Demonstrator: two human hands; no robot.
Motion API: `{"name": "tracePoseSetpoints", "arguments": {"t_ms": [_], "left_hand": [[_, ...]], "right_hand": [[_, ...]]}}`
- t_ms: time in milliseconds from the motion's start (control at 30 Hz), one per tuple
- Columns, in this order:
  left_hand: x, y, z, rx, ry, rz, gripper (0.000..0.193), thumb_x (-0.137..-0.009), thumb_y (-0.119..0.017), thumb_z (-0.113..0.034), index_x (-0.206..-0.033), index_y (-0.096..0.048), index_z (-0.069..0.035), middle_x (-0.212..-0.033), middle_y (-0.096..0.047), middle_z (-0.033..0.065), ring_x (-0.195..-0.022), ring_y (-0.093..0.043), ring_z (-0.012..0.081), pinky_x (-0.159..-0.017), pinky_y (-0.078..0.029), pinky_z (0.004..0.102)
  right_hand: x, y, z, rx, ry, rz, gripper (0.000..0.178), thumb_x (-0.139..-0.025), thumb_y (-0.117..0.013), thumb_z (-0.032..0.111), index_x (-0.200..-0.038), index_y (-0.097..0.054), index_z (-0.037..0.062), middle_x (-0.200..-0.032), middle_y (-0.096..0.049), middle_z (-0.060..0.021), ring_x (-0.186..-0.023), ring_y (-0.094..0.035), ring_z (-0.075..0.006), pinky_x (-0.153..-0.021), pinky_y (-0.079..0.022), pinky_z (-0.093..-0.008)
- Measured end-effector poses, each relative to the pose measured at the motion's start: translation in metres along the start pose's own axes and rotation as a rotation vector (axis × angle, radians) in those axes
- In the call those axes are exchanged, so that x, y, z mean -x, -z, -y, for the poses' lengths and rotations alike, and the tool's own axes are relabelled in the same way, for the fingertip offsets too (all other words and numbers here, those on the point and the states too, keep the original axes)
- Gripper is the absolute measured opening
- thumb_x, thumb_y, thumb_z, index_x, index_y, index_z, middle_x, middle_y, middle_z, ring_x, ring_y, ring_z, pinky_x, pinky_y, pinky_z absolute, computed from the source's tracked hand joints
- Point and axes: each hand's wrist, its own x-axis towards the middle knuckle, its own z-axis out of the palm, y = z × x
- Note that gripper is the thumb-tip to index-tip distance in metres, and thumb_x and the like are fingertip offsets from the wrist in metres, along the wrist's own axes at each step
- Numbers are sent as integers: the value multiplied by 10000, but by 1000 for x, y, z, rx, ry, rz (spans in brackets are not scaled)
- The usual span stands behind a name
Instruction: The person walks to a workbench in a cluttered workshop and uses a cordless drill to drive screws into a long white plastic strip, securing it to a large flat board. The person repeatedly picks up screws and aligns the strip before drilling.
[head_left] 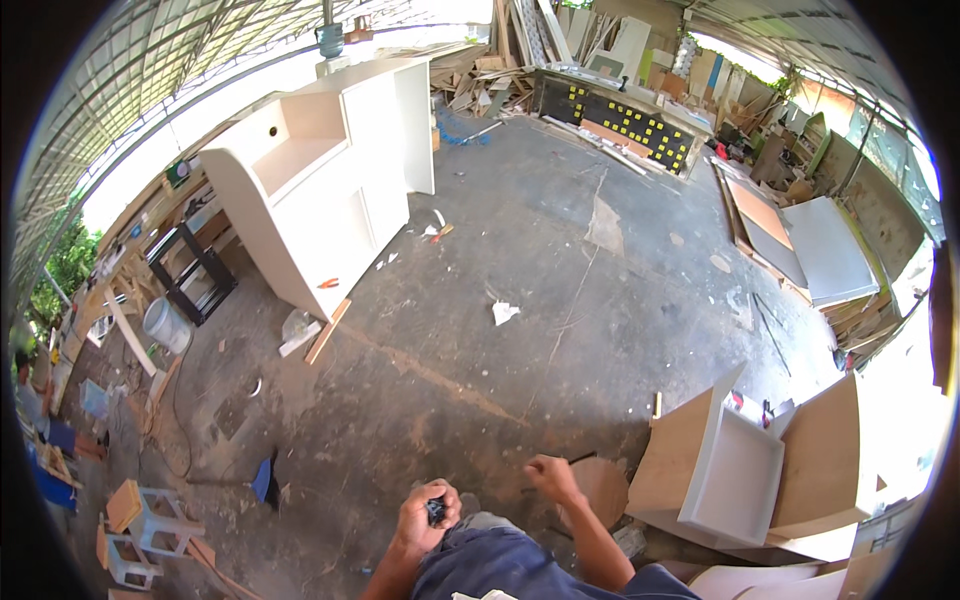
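Where black object (436, 511) lies: within curled left hand (418, 521), axis unclear
Right hand (556, 479): loosely curled, farther off, contents unclear

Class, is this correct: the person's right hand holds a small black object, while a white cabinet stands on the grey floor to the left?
Wrong hand: the head view shows the left hand holding the small black object. The white cabinet does stand on the grey floor to the left.

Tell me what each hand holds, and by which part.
The left hand grips a small black object, mostly hidden by the fingers, so which part cannot be told. Nothing shows in the right hand.
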Motion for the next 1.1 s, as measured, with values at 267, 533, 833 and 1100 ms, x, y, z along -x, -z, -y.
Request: {"name": "tracePoseSetpoints", "arguments": {"t_ms": [267,533,833,1100], "left_hand": [[-171,3,-141,143,-84,-69,255,-998,-583,-229,-875,-625,-10,-697,-535,79,-561,-448,159,-523,-354,299],[-403,15,-295,106,-2,14,279,-978,-614,-212,-1007,-673,59,-685,-558,83,-559,-462,160,-569,-366,302],[-717,-99,-455,-131,143,168,282,-993,-605,-220,-1030,-705,42,-629,-520,36,-525,-438,127,-522,-332,270],[-960,-156,-482,-64,286,123,313,-996,-605,-235,-1030,-672,68,-632,-505,40,-535,-410,131,-531,-327,276]], "right_hand": [[-251,-24,119,-34,267,298,251,-925,-669,242,-1064,-739,46,-987,-747,-178,-891,-726,-333,-807,-559,-411],[-445,-16,-110,165,-370,14,311,-833,-671,333,-918,-785,56,-880,-752,-182,-866,-728,-362,-792,-570,-457],[-434,39,-188,-179,-1209,-438,140,-854,-660,87,-821,-765,-1,-719,-740,-118,-657,-740,-203,-662,-605,-358],[-590,1,-209,-36,-1234,246,222,-851,-641,274,-792,-802,134,-720,-753,-79,-690,-748,-224,-728,-599,-361]]}}
